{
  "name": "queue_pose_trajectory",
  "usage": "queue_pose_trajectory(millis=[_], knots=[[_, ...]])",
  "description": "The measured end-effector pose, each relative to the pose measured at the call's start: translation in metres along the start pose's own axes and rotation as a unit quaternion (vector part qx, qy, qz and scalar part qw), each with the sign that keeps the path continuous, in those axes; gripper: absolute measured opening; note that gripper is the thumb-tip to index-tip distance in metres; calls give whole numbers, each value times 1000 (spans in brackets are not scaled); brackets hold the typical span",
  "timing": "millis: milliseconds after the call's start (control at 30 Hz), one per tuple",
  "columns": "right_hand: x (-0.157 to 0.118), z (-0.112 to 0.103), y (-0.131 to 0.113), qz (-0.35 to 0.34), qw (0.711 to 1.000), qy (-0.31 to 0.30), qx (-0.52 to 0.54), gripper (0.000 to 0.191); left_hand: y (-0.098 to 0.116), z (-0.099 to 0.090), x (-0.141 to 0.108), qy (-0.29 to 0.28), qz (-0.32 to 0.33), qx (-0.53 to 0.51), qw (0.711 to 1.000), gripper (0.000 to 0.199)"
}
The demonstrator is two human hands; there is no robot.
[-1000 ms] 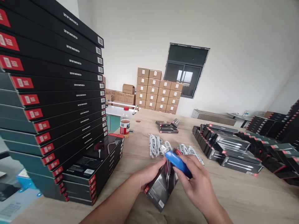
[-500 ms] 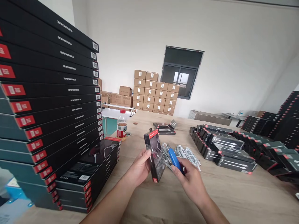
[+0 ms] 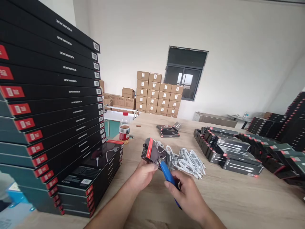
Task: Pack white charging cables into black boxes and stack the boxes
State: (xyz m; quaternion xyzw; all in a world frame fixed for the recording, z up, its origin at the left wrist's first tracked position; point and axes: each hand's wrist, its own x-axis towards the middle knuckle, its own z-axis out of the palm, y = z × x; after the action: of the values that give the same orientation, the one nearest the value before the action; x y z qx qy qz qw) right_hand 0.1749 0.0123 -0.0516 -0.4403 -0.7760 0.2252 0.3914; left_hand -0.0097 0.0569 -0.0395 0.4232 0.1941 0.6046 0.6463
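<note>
My left hand (image 3: pixel 144 175) is closed around the lower end of a small black box (image 3: pixel 156 152) with a red band, tilted over the table. A picture of a white cable is printed on its dark face. My right hand (image 3: pixel 187 190) grips a blue utility knife (image 3: pixel 168 173), its metal tip against or very near the box; the exact contact is hard to make out. Coiled white cables (image 3: pixel 190 160) lie on the table just beyond and to the right of my hands.
A tall stack of black boxes (image 3: pixel 52 105) rises at the left, with a lower stack (image 3: pixel 95 165) beside it. A bottle (image 3: pixel 124 128) stands behind. Small boxes (image 3: pixel 169 131) lie at the back, and rows of packaged boxes (image 3: pixel 228 149) fill the table's right side.
The box has been tipped from upright to a flatter tilt, its red-banded end now to the left. The knife has moved left, bringing its tip to the box.
</note>
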Motion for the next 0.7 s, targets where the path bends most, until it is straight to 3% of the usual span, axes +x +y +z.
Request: queue_pose_trajectory(millis=[167, 333, 467, 567, 700], knots=[[1, 10, 3, 55, 997, 19, 50, 39, -4, 3, -3, 5, 1, 20, 1000, 20], [9, 16, 6, 79, 987, 98, 95, 42, -10, 11, -8, -10, -35, 24, 999, 35], [22, -5, 19, 150, 959, 198, 135, 47, -15, 17, -15, -57, -96, 41, 993, 67], [25, -26, 28, 181, 939, 273, 103, 51, -13, 20, -14, -77, -80, 1, 994, 59], [18, -27, 27, 123, 968, 207, 72, 49, -2, 14, -6, -49, -28, -32, 998, 41]])
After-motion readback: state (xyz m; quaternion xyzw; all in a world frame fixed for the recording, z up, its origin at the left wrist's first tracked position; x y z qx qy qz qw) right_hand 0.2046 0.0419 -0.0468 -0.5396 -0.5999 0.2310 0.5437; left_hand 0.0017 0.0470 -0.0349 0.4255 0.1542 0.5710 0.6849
